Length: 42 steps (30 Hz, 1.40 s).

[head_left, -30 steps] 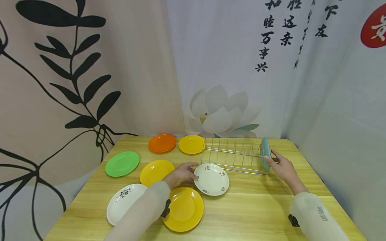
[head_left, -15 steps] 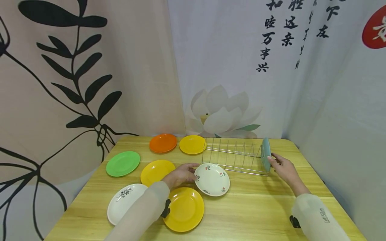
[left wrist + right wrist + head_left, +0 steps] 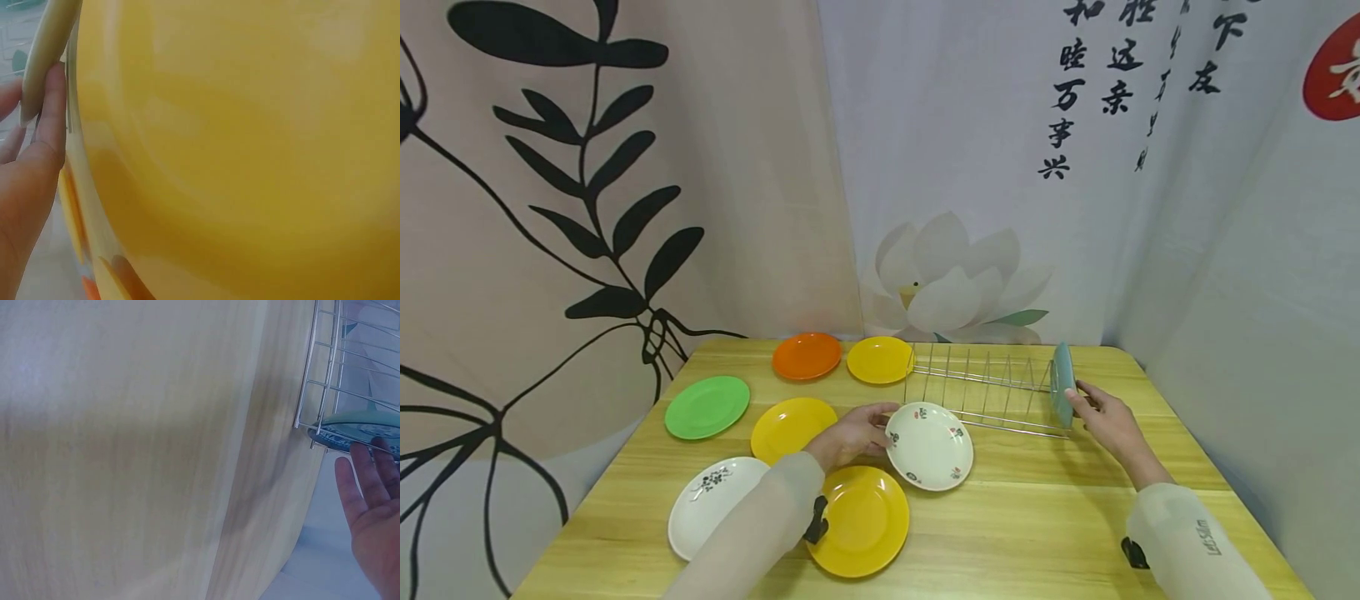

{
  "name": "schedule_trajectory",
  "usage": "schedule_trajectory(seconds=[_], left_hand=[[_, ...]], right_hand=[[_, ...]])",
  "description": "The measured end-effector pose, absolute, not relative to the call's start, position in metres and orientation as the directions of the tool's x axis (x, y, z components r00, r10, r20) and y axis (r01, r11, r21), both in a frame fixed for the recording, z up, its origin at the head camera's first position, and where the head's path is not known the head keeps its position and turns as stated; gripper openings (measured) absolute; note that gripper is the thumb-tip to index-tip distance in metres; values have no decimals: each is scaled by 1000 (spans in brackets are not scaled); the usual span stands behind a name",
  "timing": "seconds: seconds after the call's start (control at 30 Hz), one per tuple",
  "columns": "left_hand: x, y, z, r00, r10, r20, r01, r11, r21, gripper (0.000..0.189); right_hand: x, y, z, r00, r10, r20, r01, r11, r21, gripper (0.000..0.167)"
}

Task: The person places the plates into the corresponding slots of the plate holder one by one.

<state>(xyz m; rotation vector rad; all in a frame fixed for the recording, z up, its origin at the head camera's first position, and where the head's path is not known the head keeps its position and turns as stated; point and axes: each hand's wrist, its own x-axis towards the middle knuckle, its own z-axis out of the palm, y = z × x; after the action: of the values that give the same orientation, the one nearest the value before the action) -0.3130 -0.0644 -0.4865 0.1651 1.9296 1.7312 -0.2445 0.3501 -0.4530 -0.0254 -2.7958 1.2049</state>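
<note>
In the head view my left hand [image 3: 853, 435] pinches the left rim of a white plate [image 3: 929, 447] with small floral prints, in front of the wire rack. The left wrist view shows the plate's edge [image 3: 47, 59] between thumb and fingers. A blue-green plate [image 3: 1063, 385] stands on edge in the right end of the metal dish rack [image 3: 985, 385]. Beside its outer face is my right hand [image 3: 1108, 423], the fingertips right at the plate. Seen from the right wrist, those fingers [image 3: 370, 478] are extended rather than curled round the patterned plate [image 3: 369, 428].
Yellow plates lie near the left arm [image 3: 859, 523], behind it [image 3: 792, 425] and at the rack's left end [image 3: 877, 360]. An orange plate [image 3: 807, 357], a green plate [image 3: 707, 407] and a white oval plate [image 3: 703, 508] lie left. A curtain [image 3: 760, 208] hangs behind the wooden table [image 3: 1015, 517].
The white plate has tilted up slightly, its far rim a bit higher. My right thumb has slid back from the blue-green plate's face toward its outer edge; that plate stays in the rack.
</note>
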Motion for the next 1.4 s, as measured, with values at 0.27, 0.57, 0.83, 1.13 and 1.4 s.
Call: schedule_trajectory(seconds=[0.27,0.57,0.83,1.13,1.4], left_hand=[[-310,-63,-479,-832,470,-295,-259,141,956,67],[-309,-56,-461,-829,498,-256,-264,57,963,59],[-314,-35,-426,-859,493,-140,-208,-86,974,57],[-325,12,-394,-928,365,-70,-128,-138,982,57],[-333,59,-371,-967,254,-4,-35,-119,992,53]], right_hand=[[-245,350,-453,-995,53,81,-23,677,-736,80],[-244,351,-454,-996,55,73,-16,676,-737,80],[-243,352,-453,-996,54,71,-15,683,-731,80],[-246,354,-456,-996,57,74,-16,676,-737,80],[-246,353,-458,-995,57,85,-24,674,-738,79]])
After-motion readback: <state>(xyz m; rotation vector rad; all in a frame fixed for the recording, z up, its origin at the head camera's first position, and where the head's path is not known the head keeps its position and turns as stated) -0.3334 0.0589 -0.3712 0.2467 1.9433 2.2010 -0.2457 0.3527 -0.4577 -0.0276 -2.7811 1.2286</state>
